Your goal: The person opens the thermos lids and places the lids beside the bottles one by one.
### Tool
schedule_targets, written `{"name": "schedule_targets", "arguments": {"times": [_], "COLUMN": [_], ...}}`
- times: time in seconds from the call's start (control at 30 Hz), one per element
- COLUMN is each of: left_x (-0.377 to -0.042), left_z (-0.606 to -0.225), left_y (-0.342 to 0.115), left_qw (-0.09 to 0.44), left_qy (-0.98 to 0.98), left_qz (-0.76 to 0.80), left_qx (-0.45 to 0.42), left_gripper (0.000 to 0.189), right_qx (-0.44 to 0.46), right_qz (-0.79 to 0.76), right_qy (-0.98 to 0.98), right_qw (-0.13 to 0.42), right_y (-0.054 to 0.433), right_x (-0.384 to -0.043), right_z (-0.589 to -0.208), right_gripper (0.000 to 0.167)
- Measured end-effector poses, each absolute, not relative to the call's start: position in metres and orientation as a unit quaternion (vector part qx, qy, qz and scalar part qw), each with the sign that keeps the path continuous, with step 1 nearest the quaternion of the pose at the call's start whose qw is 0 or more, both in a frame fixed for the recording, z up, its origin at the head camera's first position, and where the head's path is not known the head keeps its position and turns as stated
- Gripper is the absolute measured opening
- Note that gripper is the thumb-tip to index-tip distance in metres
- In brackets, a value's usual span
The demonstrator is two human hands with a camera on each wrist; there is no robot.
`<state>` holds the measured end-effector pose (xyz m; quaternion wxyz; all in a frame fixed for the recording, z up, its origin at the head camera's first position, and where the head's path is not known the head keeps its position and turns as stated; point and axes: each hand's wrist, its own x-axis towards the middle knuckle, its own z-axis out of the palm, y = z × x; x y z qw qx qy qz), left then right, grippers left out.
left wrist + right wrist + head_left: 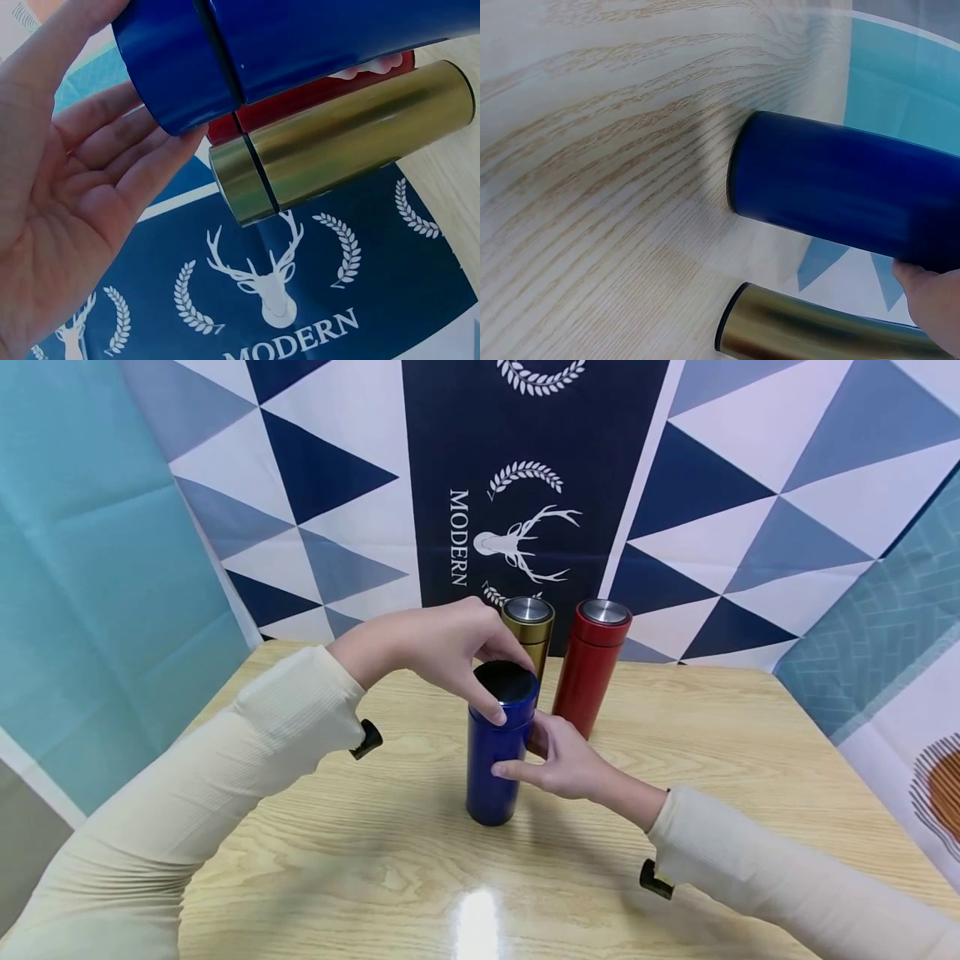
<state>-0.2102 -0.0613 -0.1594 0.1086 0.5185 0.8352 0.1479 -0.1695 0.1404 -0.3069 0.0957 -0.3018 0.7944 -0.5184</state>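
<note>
A blue thermos (pixel 495 772) with a dark-topped lid (pixel 507 683) is upright over the wooden table, in the middle of the head view. My left hand (pixel 461 643) comes from above and grips the lid, thumb on the near side and fingers on the far side. Lower down, my right hand (pixel 566 760) holds the thermos body from the right, its thumb across the front. The left wrist view shows the blue lid (pixel 169 67) between thumb and fingers, with a dark seam below it. In the right wrist view the base of the blue thermos (pixel 817 180) shows at the tabletop.
Just behind stands a gold thermos (pixel 531 631), partly hidden by the left hand and the blue thermos. A red thermos (pixel 588 672) is to its right. Patterned cloth (pixel 337 485) hangs along the table's back edge. The wooden table (pixel 360 860) spreads out in front.
</note>
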Motion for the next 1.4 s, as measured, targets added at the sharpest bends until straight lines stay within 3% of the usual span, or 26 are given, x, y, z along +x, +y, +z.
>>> {"name": "schedule_targets", "arguments": {"times": [0.67,1.17,1.4], "left_x": [-0.194,-0.183,-0.183], "left_z": [-0.156,-0.161,-0.163], "left_y": [-0.047,-0.035,-0.042], "left_qw": [0.019,0.011,0.016], "left_qy": [0.865,0.927,0.926], "left_qz": [0.061,0.026,0.046], "left_qx": [0.497,0.375,0.375], "left_gripper": [0.042,0.047,0.051], "right_qx": [-0.295,-0.283,-0.28], "right_qz": [-0.521,-0.51,-0.504], "right_qy": [0.795,0.806,0.811], "right_qw": [0.097,0.102,0.097], "right_y": [0.142,0.142,0.141], "right_x": [-0.169,-0.169,-0.168], "right_z": [-0.305,-0.305,-0.304], "right_gripper": [0.06,0.062,0.058]}}
